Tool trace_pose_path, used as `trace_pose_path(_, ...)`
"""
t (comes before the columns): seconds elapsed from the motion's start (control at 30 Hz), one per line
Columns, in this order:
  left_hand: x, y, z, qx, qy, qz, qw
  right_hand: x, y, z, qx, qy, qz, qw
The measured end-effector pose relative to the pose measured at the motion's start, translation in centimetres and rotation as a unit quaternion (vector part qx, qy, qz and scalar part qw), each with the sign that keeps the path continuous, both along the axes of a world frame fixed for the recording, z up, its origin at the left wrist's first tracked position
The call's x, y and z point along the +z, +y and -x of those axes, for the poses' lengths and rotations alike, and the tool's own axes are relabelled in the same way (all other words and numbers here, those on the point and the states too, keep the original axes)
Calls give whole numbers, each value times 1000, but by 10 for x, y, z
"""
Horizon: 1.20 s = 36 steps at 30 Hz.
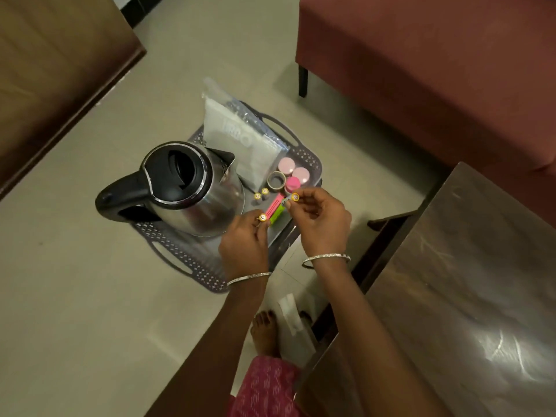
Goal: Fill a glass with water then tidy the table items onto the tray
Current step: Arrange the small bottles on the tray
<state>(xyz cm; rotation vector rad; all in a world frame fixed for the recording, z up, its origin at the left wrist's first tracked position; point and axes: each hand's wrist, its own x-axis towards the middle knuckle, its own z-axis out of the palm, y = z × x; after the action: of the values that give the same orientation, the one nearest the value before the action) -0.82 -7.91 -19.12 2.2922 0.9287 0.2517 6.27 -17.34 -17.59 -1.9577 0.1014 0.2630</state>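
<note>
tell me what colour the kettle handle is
Black. The kettle handle and lid are black and the body is shiny steel, seen clearly in the head view.

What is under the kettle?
The kettle stands on the grey perforated tray, which lies on the floor. The tray surface beneath its base is hidden.

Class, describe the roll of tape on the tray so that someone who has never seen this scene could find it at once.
Start at the steel kettle on the grey tray on the floor. Just right of it, by the plastic bag, lies the roll of tape. It is the only open grey ring; the neighbouring pink caps are solid discs.
</note>
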Motion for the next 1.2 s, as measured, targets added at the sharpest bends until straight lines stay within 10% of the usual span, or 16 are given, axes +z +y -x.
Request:
trace_pose_path(0.47,-38,0,-27,68,76,32,994,-40,32,-19,190,-54,247,949)
trace_pose_path(1.2,-50,0,-39,116,117,92,982,-48,42,-14,174,-96,352,915)
